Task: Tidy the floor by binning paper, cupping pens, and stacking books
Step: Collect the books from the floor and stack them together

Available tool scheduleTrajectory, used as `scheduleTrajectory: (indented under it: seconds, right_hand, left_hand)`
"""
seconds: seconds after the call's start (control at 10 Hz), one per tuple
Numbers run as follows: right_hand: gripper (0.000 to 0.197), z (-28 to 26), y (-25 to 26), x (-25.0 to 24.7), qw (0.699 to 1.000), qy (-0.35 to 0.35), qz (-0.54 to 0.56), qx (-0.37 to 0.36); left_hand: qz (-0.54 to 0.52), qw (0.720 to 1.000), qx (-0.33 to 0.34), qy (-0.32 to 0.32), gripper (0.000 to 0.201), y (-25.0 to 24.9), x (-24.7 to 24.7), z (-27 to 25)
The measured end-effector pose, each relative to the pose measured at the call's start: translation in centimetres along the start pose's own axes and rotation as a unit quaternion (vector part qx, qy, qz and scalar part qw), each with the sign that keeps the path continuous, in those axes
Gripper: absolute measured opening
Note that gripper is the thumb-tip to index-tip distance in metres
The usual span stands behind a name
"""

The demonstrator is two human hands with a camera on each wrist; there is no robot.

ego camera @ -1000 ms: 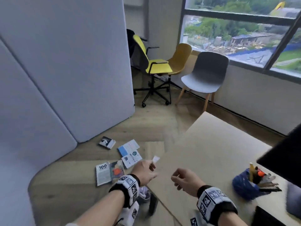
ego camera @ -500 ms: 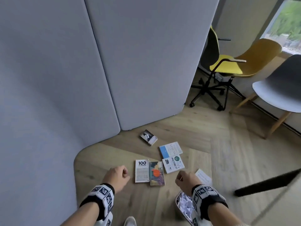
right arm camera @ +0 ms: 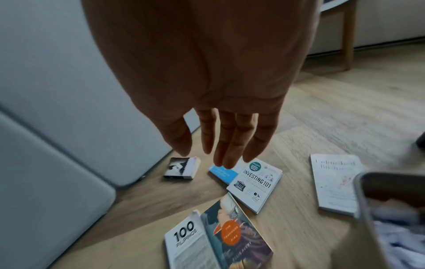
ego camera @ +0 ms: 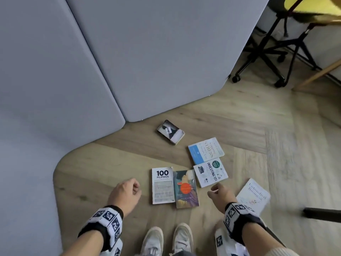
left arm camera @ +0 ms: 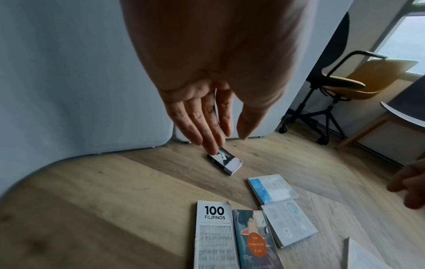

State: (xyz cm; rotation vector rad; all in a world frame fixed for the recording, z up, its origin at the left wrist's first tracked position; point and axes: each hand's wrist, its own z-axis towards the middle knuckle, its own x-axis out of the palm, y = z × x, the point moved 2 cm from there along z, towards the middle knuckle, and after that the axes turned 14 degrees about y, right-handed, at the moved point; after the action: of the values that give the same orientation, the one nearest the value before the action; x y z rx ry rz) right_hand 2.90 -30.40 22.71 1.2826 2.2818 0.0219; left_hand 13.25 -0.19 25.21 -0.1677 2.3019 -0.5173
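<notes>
Six books are lying flat on the wooden floor (ego camera: 110, 163), none of them being touched by either hand. The white "100 Filipinos" book (ego camera: 163, 185) and the dark book with the orange circle (ego camera: 186, 189) are lying side by side, edges touching, between the two hands and in front of the shoes (ego camera: 166, 239). The "Investing 101" book (ego camera: 210, 172) is lying just beyond the right hand (ego camera: 220, 197), with the blue-and-white book (ego camera: 205, 150) touching its far edge. A small black-and-white book (ego camera: 170, 132) is lying apart, nearest the grey partition panels (ego camera: 147, 52). A white book (ego camera: 253, 195) is lying to the right of the right wrist. The left hand (ego camera: 125, 195) is being held above bare floor to the left of the "100 Filipinos" book; in the wrist view its fingers (left arm camera: 202, 118) are hanging nearly straight and relaxed, with nothing being held. The right hand's fingers (right arm camera: 232, 138) are likewise hanging loose and parted from the thumb, nothing being gripped. A container of crumpled paper (right arm camera: 391, 218) is being seen, blurred, at the right edge of the right wrist view. A black-based chair (ego camera: 267, 43) is standing beyond the panels.
</notes>
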Motion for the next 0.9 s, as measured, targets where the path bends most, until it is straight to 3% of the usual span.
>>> scheduleTrajectory:
  seconds: [0.2, 0.3, 0.4, 0.6, 0.7, 0.8, 0.9]
  right_hand:
    - [0.061, 24.7, -4.3, -0.1, 0.991, -0.077, 0.076, 0.073]
    - [0.087, 34.8, -6.3, -2.2, 0.979, -0.149, 0.103, 0.093]
    - [0.110, 41.6, -7.4, -4.8, 0.965, -0.234, 0.081, 0.088]
    - [0.132, 48.8, -8.6, -7.5, 0.965, -0.230, -0.011, 0.129]
    - [0.139, 50.5, -9.6, -8.5, 0.973, -0.180, 0.069, 0.128]
    - [0.119, 49.5, -9.0, -9.1, 0.969, -0.182, 0.146, 0.077]
    - [0.058, 46.6, -7.0, -9.5, 0.941, -0.253, 0.221, -0.041]
  left_hand:
    - [0.039, 0.996, 0.076, 0.028, 0.021, 4.5, 12.3, 22.6]
    - [0.051, 0.993, 0.104, 0.026, 0.033, 6.5, 16.2, 31.8]
    - [0.049, 0.992, 0.114, 0.018, 0.039, 7.9, 18.3, 38.4]
    - [0.016, 0.992, 0.128, 0.001, 0.029, 9.5, 17.9, 43.7]
    - [0.010, 0.992, 0.123, -0.021, 0.023, 9.8, 17.0, 43.1]
    - [-0.012, 0.987, 0.150, -0.054, 0.020, 8.7, 17.2, 42.6]
    - [-0.023, 0.978, 0.191, -0.087, 0.021, 6.3, 17.2, 42.5]
